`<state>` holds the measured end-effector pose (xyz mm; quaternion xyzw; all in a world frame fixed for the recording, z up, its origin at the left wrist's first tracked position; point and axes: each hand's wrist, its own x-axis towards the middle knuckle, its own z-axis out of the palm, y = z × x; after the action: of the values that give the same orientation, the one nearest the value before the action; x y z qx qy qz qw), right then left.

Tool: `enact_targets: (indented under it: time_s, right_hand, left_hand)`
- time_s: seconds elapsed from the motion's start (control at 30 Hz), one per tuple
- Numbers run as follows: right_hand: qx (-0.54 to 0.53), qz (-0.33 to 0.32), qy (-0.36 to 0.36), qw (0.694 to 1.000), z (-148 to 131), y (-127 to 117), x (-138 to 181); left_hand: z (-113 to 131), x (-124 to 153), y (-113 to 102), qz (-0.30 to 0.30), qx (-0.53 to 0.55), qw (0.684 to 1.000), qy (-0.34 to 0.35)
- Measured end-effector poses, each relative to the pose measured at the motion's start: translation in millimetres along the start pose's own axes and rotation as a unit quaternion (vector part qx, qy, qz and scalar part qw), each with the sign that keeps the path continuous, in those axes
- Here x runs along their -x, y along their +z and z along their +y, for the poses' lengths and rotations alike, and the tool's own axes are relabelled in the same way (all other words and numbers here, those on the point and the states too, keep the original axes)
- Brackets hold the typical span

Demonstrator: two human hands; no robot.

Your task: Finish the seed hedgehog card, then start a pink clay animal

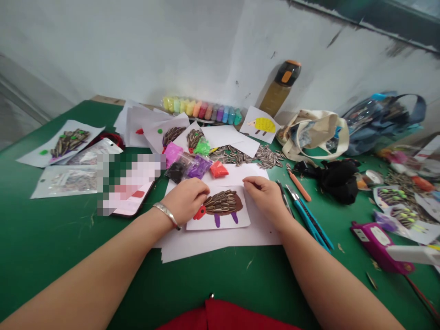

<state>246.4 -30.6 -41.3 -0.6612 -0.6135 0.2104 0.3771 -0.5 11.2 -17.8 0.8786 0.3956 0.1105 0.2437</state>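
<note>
head view: a person's two bare hands meet over a white card (204, 225) lying on a loose stack of white paper (261, 234) on a green bench (82, 247). on the card is a small animal figure, like a hedgehog: a red head (200, 212) at the left, two purple legs (217, 220) below, and a brown body (238, 208) partly covered with striped seeds (222, 201).

the left hand (187, 200) is at the card's upper left, above the head, its fingers curled; whether they grip anything cannot be told. the right hand (265, 196) is by the upper right corner, its fingers bent in, thumb close to forefinger; whether the tips meet or pinch a seed is too small to tell.

the figure looks well along: head, legs and body are in place, and overlapping seeds cover the left and upper body. brown shows bare at the right end and along the lower edge, so some covering may be left.

behind the card are bagged clays, one red packet (219, 169) nearest, and a heap of loose seeds (270, 157). at far left, another seed-covered card (68, 143) looks more nearly complete.
</note>
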Motion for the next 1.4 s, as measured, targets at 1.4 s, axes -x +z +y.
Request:
enact_targets:
  time_s: [1.4]
  right_hand:
    - [-0.004, -0.046, -0.052, 0.998, -9, -1, 24]
  left_hand:
    - [-2, -1, 1, -0.001, 0.002, 1.0, 0.002]
